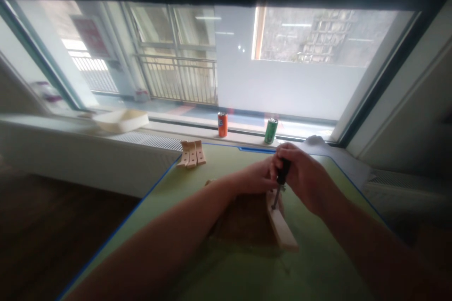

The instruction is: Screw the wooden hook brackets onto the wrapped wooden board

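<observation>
My right hand (302, 171) is closed around the black handle of a screwdriver (283, 171). The screwdriver slants down, its metal tip at a hole or screw in a pale wooden strip (284, 230). Beside the handle, over the strip's far end, is my left hand (254, 176), its fingers curled in; what they grip is hidden. The strip lies along the right edge of a dark brown board (243, 221) on the green tabletop. A small metal piece (283, 188) shows beside the screwdriver shaft.
Several drilled wooden pieces (192, 154) lie at the table's far left corner. On the windowsill stand an orange can (222, 125), a green can (271, 130) and a pale tray (122, 121). The green table (141, 230) has a blue edge; a large window rises behind it.
</observation>
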Motion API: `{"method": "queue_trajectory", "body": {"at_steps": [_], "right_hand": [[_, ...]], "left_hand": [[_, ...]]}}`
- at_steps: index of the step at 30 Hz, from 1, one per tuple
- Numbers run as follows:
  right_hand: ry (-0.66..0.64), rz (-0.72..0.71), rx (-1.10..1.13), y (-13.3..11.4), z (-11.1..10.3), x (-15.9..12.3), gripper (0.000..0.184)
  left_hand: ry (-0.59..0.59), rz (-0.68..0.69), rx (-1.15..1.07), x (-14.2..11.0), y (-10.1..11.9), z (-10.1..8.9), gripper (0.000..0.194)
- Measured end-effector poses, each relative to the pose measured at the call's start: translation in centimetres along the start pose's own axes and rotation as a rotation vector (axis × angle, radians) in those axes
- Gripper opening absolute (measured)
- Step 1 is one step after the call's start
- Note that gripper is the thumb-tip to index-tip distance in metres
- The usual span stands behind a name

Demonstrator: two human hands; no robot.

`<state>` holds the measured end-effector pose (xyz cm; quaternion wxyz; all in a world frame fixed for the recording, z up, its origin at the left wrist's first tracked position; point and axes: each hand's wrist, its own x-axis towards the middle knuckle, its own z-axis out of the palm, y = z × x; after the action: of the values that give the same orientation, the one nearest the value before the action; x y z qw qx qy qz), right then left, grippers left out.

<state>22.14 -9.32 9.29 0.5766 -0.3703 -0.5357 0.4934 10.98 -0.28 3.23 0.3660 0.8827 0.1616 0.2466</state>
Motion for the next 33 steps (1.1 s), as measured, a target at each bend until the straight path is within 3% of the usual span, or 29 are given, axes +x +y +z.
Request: {"method": "queue_trajectory", "body": {"at_steps": [3,6,9,12,17,22,28,33], "right_hand": [[-0.089,-0.01,-0.431,-1.7,-1.7,-0.3,0.014],[-0.105,-0.134,-0.889,-3.3,-3.4,-0.7,0.021],[-0.198,-0.286,-1.163,-4.3,-4.4,-1.1,0.022],[-0.209,-0.358,-1.252,-4.7,-4.5,-1.6,0.017],[-0.078,-0.388,-1.316,-4.8,-3.1,-2.3,0.012],[-0.135,-0.384,-1.359,-5.5,-2.1,-3.0,0.02],[-0.308,-0.246,-1.367,-6.9,-3.7,-3.3,0.025],[-0.243,-0.292,-1.581,-6.2,-4.0,-2.6,0.042]], "left_hand": [[0.197,0.11,0.005,-0.1,1.1,-0.6,0.044],[0.375,0.172,0.141,-0.7,2.5,-1.4,0.037],[0.275,0.236,0.173,-1.4,3.9,-1.5,0.022],[0.163,0.258,0.18,-1.6,4.7,-0.9,0.025],[0.191,0.314,0.272,-1.3,5.1,0.1,0.034],[0.19,0.379,0.341,-1.4,4.9,0.4,0.023],[0.123,0.359,0.372,-1.8,5.3,0.4,0.022],[0.248,0.343,0.344,-1.8,5.2,0.5,0.033]]}}
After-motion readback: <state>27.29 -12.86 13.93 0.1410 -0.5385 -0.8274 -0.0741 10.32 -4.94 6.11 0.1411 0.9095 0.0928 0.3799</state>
